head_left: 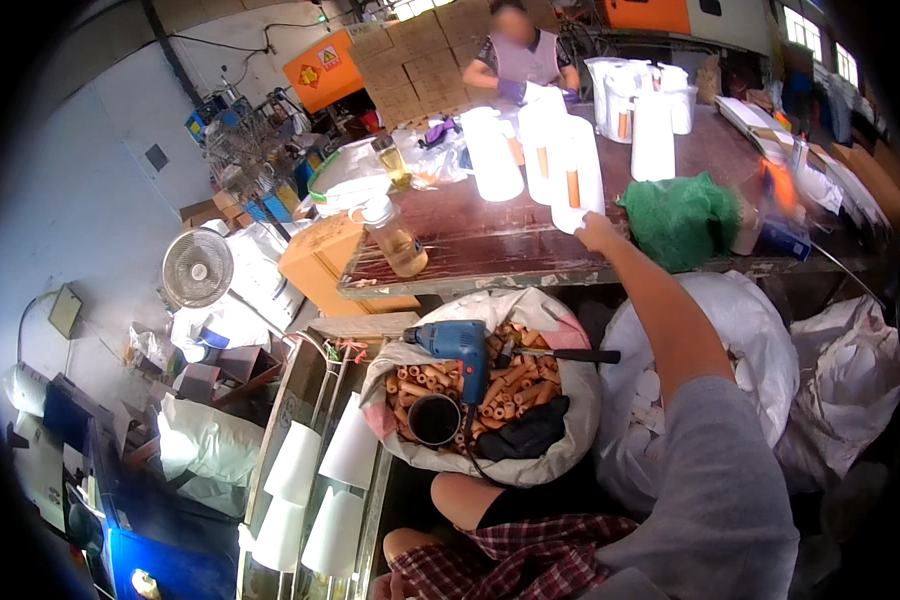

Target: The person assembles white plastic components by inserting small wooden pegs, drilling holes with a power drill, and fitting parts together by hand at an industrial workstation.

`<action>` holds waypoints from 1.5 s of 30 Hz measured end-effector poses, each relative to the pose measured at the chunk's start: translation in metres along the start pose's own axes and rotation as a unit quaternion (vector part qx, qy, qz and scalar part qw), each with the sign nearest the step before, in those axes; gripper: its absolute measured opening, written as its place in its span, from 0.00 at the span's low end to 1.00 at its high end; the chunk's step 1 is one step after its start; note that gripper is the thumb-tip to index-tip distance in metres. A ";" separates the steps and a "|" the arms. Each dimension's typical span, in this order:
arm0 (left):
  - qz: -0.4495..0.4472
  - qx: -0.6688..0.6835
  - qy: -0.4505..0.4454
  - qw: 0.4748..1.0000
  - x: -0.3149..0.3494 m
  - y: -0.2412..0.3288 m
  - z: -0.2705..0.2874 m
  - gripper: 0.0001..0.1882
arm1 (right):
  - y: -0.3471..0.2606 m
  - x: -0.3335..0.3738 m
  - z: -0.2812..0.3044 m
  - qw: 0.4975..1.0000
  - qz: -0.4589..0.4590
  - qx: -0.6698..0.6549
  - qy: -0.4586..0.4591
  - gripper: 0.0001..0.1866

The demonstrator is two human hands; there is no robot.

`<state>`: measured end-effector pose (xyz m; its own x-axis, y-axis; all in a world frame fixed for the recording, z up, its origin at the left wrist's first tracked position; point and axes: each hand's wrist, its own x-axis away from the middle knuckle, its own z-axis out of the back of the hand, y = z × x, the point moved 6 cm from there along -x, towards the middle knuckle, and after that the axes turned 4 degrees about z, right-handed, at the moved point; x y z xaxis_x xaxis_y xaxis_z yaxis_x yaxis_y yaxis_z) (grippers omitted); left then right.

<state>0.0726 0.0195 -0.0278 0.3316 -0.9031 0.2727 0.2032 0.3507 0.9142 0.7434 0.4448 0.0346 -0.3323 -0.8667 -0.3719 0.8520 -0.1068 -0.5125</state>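
My right arm reaches forward over the dark red table. My right hand (596, 234) pinches the lower edge of a white tapered piece (587, 150) with an orange-brown tube-shaped handle (573, 188) on its side. More white pieces (492, 160) with such handles stand close by on the table. Just right of the hand lies a green mesh bundle (680, 220). What seems to be my left hand (392, 587) shows only as a bit of skin at the lower edge, beside my checked clothing; its fingers cannot be made out.
Before my knees, a sack (580, 430) of orange-brown tubes holds a blue power drill (460, 350), a dark cup (435, 419) and a black-handled tool (585, 355). White cones (292, 462) sit on a rack at left. A bottle (398, 240) stands near the table edge. A person (525, 60) sits opposite.
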 end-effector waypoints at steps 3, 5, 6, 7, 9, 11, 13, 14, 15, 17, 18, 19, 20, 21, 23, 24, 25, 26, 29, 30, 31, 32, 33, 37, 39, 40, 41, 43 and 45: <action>-0.005 -0.061 0.002 0.998 0.000 -0.004 0.010 0.17 | -0.034 0.021 0.002 0.998 0.026 -0.008 0.047 0.15; -0.034 -0.068 0.001 0.997 -0.003 -0.023 0.022 0.17 | -0.071 0.040 0.004 0.997 0.020 -0.070 -0.017 0.12; -0.048 -0.072 0.000 0.996 -0.005 -0.031 0.028 0.17 | -0.087 0.047 0.001 0.991 0.023 -0.119 -0.059 0.11; -0.045 -0.080 -0.006 0.996 -0.006 -0.039 0.035 0.18 | -0.102 0.056 -0.004 0.980 0.026 -0.167 -0.100 0.10; -0.045 -0.076 -0.003 0.996 -0.008 -0.046 0.038 0.17 | -0.139 0.079 -0.012 0.969 0.095 -0.192 -0.121 0.08; -0.032 -0.047 0.010 0.998 0.000 -0.043 0.041 0.18 | -0.187 0.119 -0.030 0.940 0.074 -0.246 -0.225 0.09; -0.082 -0.038 0.040 0.995 -0.003 -0.046 0.040 0.14 | -0.219 0.167 -0.062 0.845 0.106 -0.379 -0.361 0.12; -0.124 -0.052 0.064 0.989 -0.008 -0.057 0.043 0.13 | -0.238 0.192 -0.073 0.850 0.139 -0.323 -0.392 0.11; -0.129 -0.043 0.074 0.988 -0.007 -0.065 0.046 0.11 | -0.263 0.228 -0.073 0.816 0.121 -0.350 -0.444 0.11; -0.063 0.081 0.059 0.993 0.004 -0.056 0.039 0.09 | -0.296 0.291 -0.090 0.761 0.184 -0.379 -0.493 0.11; -0.026 0.113 0.072 0.991 0.010 -0.063 0.043 0.08 | -0.322 0.320 -0.085 0.770 0.201 -0.348 -0.495 0.13; -0.019 0.115 0.071 0.991 0.017 -0.057 0.046 0.08 | -0.338 0.347 -0.094 0.760 0.225 -0.356 -0.495 0.14; -0.007 0.118 0.073 0.990 0.026 -0.057 0.050 0.09 | -0.351 0.374 -0.104 0.746 0.247 -0.362 -0.501 0.15; 0.008 0.161 0.121 0.979 0.026 -0.077 0.061 0.09 | -0.368 0.391 -0.113 0.739 0.246 -0.373 -0.504 0.17; -0.068 0.198 0.180 0.961 0.026 -0.110 0.092 0.17 | -0.373 0.429 -0.152 0.742 0.221 -0.377 -0.509 0.18; -0.010 0.185 0.249 0.951 0.024 -0.148 0.103 0.20 | -0.359 0.436 -0.175 0.764 0.211 -0.364 -0.489 0.18; 0.019 0.178 0.280 0.943 0.033 -0.152 0.109 0.22 | -0.340 0.448 -0.199 0.785 0.192 -0.350 -0.474 0.18; 0.022 0.174 0.323 0.930 0.043 -0.182 0.129 0.24 | -0.339 0.447 -0.203 0.797 0.197 -0.335 -0.462 0.18; 0.026 0.080 0.532 0.842 0.102 -0.249 0.172 0.28 | -0.345 0.460 -0.176 0.813 0.459 -0.196 -0.299 0.10; 0.083 0.025 0.580 0.810 0.141 -0.266 0.188 0.28 | -0.347 0.469 -0.173 0.825 0.380 -0.169 -0.384 0.07; 0.126 0.030 0.620 0.774 0.176 -0.293 0.201 0.28 | -0.354 0.468 -0.166 0.795 0.452 -0.207 -0.348 0.07; 0.156 0.034 0.651 0.742 0.206 -0.320 0.207 0.28 | -0.355 0.469 -0.160 0.761 0.520 -0.296 -0.248 0.06; 0.205 0.011 0.687 0.697 0.253 -0.368 0.213 0.28 | -0.340 0.469 -0.182 0.770 0.303 -0.318 -0.462 0.08; 0.439 -0.067 0.684 0.579 0.348 -0.418 0.193 0.25 | -0.343 0.458 -0.192 0.747 0.148 -0.405 -0.507 0.09; 0.533 -0.140 0.561 0.618 0.341 -0.424 0.190 0.24 | -0.343 0.453 -0.188 0.753 0.064 -0.428 -0.496 0.11; 0.562 -0.189 0.483 0.644 0.334 -0.431 0.187 0.24 | -0.340 0.455 -0.188 0.737 0.042 -0.461 -0.492 0.11; 0.582 -0.237 0.402 0.666 0.324 -0.437 0.186 0.24 | -0.340 0.455 -0.186 0.721 0.020 -0.495 -0.484 0.12; 0.560 -0.343 0.277 0.702 0.300 -0.454 0.183 0.23 | -0.335 0.451 -0.188 0.712 -0.029 -0.524 -0.467 0.12; 0.471 -0.462 0.239 0.712 0.283 -0.500 0.186 0.22 | -0.312 0.444 -0.194 0.733 -0.093 -0.520 -0.429 0.11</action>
<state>-0.1066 -0.4573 -0.3523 0.9530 -0.0500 0.2987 0.1301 0.9582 -0.2547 0.2518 0.1881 -0.1212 0.3533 -0.9192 0.1739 -0.0932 -0.2196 -0.9711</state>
